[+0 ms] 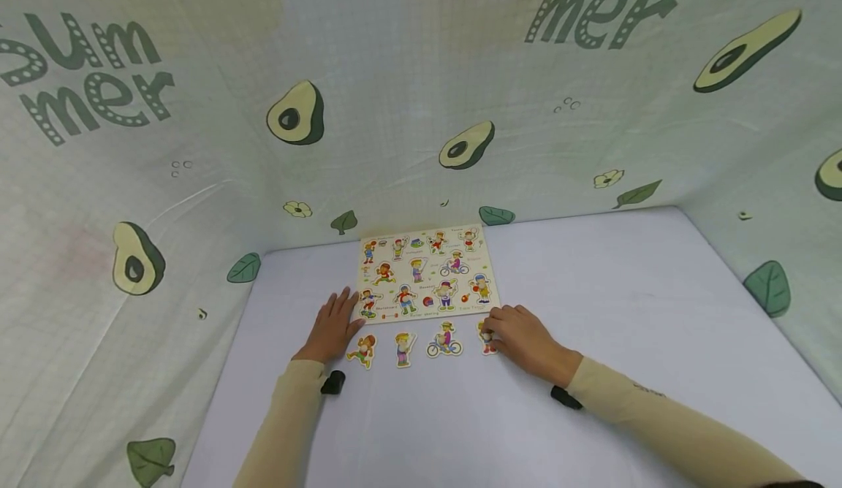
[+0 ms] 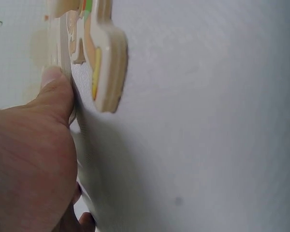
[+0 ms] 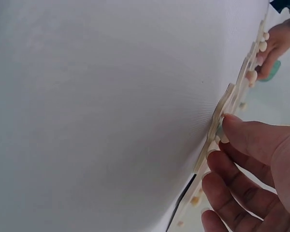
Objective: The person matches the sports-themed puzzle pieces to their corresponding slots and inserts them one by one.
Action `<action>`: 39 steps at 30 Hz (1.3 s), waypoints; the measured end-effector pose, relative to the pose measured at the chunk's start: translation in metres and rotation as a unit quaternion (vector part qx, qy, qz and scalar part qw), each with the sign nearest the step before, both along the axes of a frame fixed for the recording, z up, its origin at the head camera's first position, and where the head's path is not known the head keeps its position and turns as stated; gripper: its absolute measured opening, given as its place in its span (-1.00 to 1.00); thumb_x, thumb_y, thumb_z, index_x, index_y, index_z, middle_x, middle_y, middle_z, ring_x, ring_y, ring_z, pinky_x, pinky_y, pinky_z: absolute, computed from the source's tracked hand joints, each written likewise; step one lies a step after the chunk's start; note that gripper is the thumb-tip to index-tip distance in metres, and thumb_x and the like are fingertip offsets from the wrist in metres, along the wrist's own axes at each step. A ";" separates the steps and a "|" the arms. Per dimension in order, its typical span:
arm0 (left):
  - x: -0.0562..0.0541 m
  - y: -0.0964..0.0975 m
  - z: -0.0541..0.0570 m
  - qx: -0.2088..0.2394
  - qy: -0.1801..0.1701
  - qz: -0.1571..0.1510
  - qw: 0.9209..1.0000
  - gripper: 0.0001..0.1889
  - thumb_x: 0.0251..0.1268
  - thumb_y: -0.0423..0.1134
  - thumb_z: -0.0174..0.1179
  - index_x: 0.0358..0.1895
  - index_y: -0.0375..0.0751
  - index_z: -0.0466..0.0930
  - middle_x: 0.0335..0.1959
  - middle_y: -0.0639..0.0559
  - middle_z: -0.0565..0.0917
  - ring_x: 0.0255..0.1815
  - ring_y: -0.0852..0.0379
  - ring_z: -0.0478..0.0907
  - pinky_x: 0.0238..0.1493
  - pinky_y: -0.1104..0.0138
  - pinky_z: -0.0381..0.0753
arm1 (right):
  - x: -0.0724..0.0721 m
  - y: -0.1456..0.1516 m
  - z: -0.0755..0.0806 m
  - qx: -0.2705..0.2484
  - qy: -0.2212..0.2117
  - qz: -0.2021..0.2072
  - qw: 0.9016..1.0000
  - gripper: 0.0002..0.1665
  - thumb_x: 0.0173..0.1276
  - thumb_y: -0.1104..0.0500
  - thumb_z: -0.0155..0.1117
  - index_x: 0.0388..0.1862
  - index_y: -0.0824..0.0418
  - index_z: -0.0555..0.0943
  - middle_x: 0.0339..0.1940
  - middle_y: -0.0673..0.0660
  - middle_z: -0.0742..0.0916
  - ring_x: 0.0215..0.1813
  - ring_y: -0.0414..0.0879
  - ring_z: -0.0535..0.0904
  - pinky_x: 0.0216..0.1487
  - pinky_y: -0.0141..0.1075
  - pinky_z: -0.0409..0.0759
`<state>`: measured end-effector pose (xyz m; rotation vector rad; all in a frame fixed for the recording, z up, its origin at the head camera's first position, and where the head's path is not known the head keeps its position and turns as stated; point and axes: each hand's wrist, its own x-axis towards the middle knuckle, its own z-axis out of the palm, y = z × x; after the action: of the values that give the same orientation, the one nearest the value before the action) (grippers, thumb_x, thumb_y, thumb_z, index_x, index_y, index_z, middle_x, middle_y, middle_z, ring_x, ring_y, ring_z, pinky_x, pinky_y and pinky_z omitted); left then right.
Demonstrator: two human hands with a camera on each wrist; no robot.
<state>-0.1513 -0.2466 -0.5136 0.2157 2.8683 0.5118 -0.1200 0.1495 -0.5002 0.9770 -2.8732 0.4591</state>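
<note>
A wooden puzzle board (image 1: 454, 315) with printed sports figures lies flat against the back of the table. My left hand (image 1: 332, 326) rests at its left edge with fingers stretched out; the thumb (image 2: 50, 87) touches the board's edge in the left wrist view. Just in front of the board lie a runner piece (image 1: 362, 351), a purple-clothed figure piece (image 1: 404, 349) and a cyclist piece (image 1: 444, 342) in a row. At the row's right end, my right hand (image 1: 526, 338) pinches a puzzle piece (image 3: 213, 130) between thumb and forefinger, partly hiding it. That piece appears to touch the table.
A white cloth covers the table (image 1: 612, 313). Behind and at both sides hangs a pale curtain (image 1: 381, 159) printed with avocados and leaves. Small knobs (image 3: 252, 77) stand up from the loose pieces.
</note>
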 end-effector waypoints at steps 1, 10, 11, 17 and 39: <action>0.000 0.000 0.001 -0.003 -0.003 0.001 1.000 -0.31 0.70 -0.11 0.07 0.68 -0.35 0.08 0.73 -0.36 -0.03 0.72 -0.45 -0.19 0.69 -0.27 -0.18 | 0.000 -0.001 0.001 0.000 0.000 0.001 1.000 -0.67 0.15 0.22 0.69 -0.11 0.14 0.79 -0.14 -0.02 0.77 -0.08 -0.07 0.66 -0.01 -0.15 0.61; -0.004 0.000 -0.001 -0.011 -0.008 -0.001 1.000 -0.30 0.71 -0.10 0.05 0.69 -0.34 0.05 0.74 -0.35 -0.05 0.73 -0.43 -0.20 0.69 -0.26 -0.18 | -0.002 -0.006 0.003 -0.005 0.030 0.006 1.000 -0.75 0.17 0.28 0.66 -0.22 0.11 0.76 -0.24 -0.05 0.76 -0.16 -0.10 0.66 -0.13 -0.21 0.58; -0.004 0.000 0.000 -0.011 -0.009 -0.001 1.000 -0.30 0.72 -0.09 0.04 0.69 -0.34 0.05 0.74 -0.35 -0.05 0.73 -0.43 -0.21 0.69 -0.26 -0.19 | -0.003 -0.006 0.003 -0.004 0.035 0.006 0.999 -0.76 0.16 0.28 0.66 -0.23 0.11 0.76 -0.25 -0.05 0.76 -0.16 -0.09 0.66 -0.13 -0.21 0.58; -0.002 0.002 0.002 -0.006 0.000 0.002 1.000 -0.31 0.70 -0.10 0.07 0.68 -0.35 0.09 0.73 -0.36 -0.01 0.72 -0.44 -0.17 0.68 -0.27 -0.16 | -0.003 -0.008 0.001 0.002 0.037 0.006 0.999 -0.75 0.15 0.29 0.67 -0.24 0.12 0.75 -0.26 -0.03 0.75 -0.19 -0.09 0.65 -0.16 -0.22 0.57; 0.001 0.002 0.002 -0.003 0.006 0.008 1.000 -0.32 0.69 -0.12 0.10 0.66 -0.34 0.13 0.72 -0.36 0.02 0.72 -0.45 -0.14 0.69 -0.27 -0.15 | -0.006 -0.011 0.013 0.006 0.028 0.001 1.000 -0.77 0.22 0.24 0.64 -0.22 0.09 0.72 -0.23 -0.06 0.73 -0.16 -0.11 0.60 -0.11 -0.21 0.58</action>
<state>-0.1507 -0.2441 -0.5119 0.1949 2.8852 0.5065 -0.1259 0.1388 -0.4875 0.9775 -2.8293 0.4073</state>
